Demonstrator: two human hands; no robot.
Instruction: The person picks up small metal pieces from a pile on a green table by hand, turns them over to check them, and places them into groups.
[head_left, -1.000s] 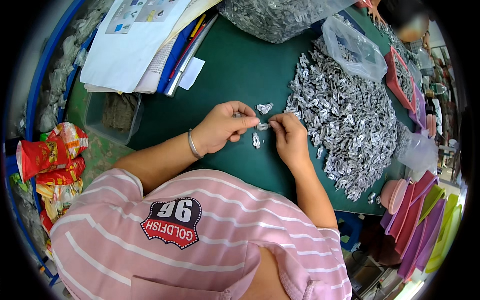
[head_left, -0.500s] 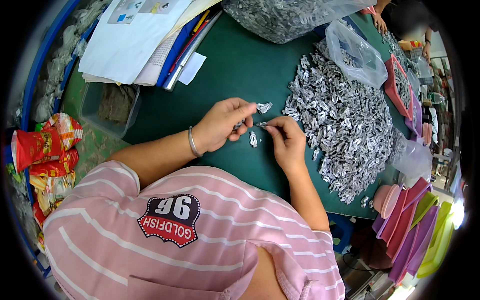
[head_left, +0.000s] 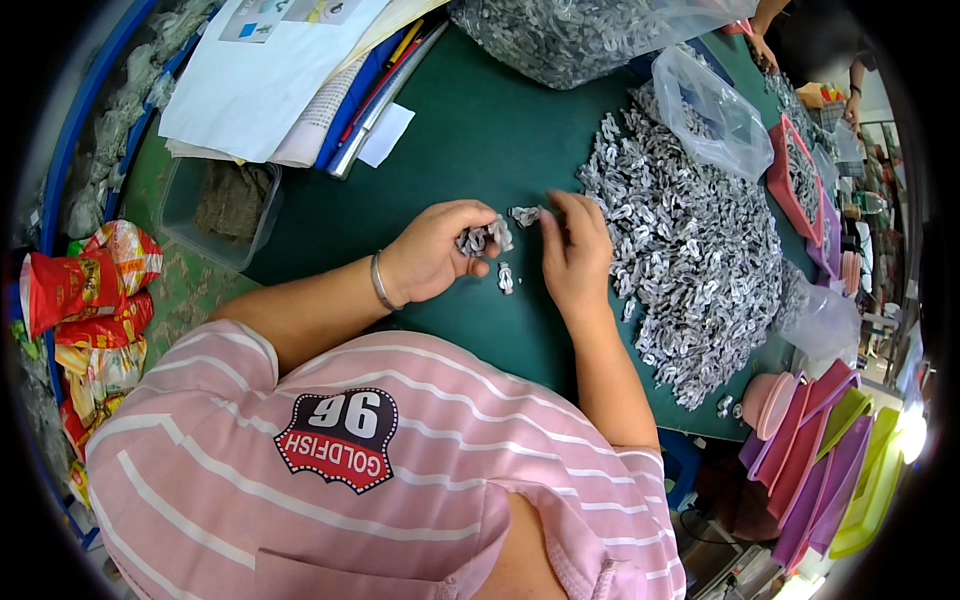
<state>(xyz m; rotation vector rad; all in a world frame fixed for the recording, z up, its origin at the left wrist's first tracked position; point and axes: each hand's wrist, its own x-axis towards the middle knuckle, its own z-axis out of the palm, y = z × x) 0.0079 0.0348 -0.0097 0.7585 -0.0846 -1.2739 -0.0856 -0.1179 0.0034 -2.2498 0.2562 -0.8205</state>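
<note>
Several small grey metal-looking pieces sit in the curled fingers of my left hand, above the table's near part. Beside it, my right hand has its thumb and fingers apart, its thumb tip next to a loose grey piece on the green table. Whether the thumb touches that piece is hard to see. Another loose piece lies between the two hands, nearer to me. To the right of my right hand spreads a large heap of the same grey pieces.
A clear bag rests on the heap, and a fuller bag lies behind. Papers and pens are at the far left, above a clear plastic tub. Colourful trays stand at right. Another person's hand shows far right.
My right hand has let go of the small piece it pinched and moved slightly away from me, to the loose piece. My left hand has turned, showing more pieces in its fingers.
</note>
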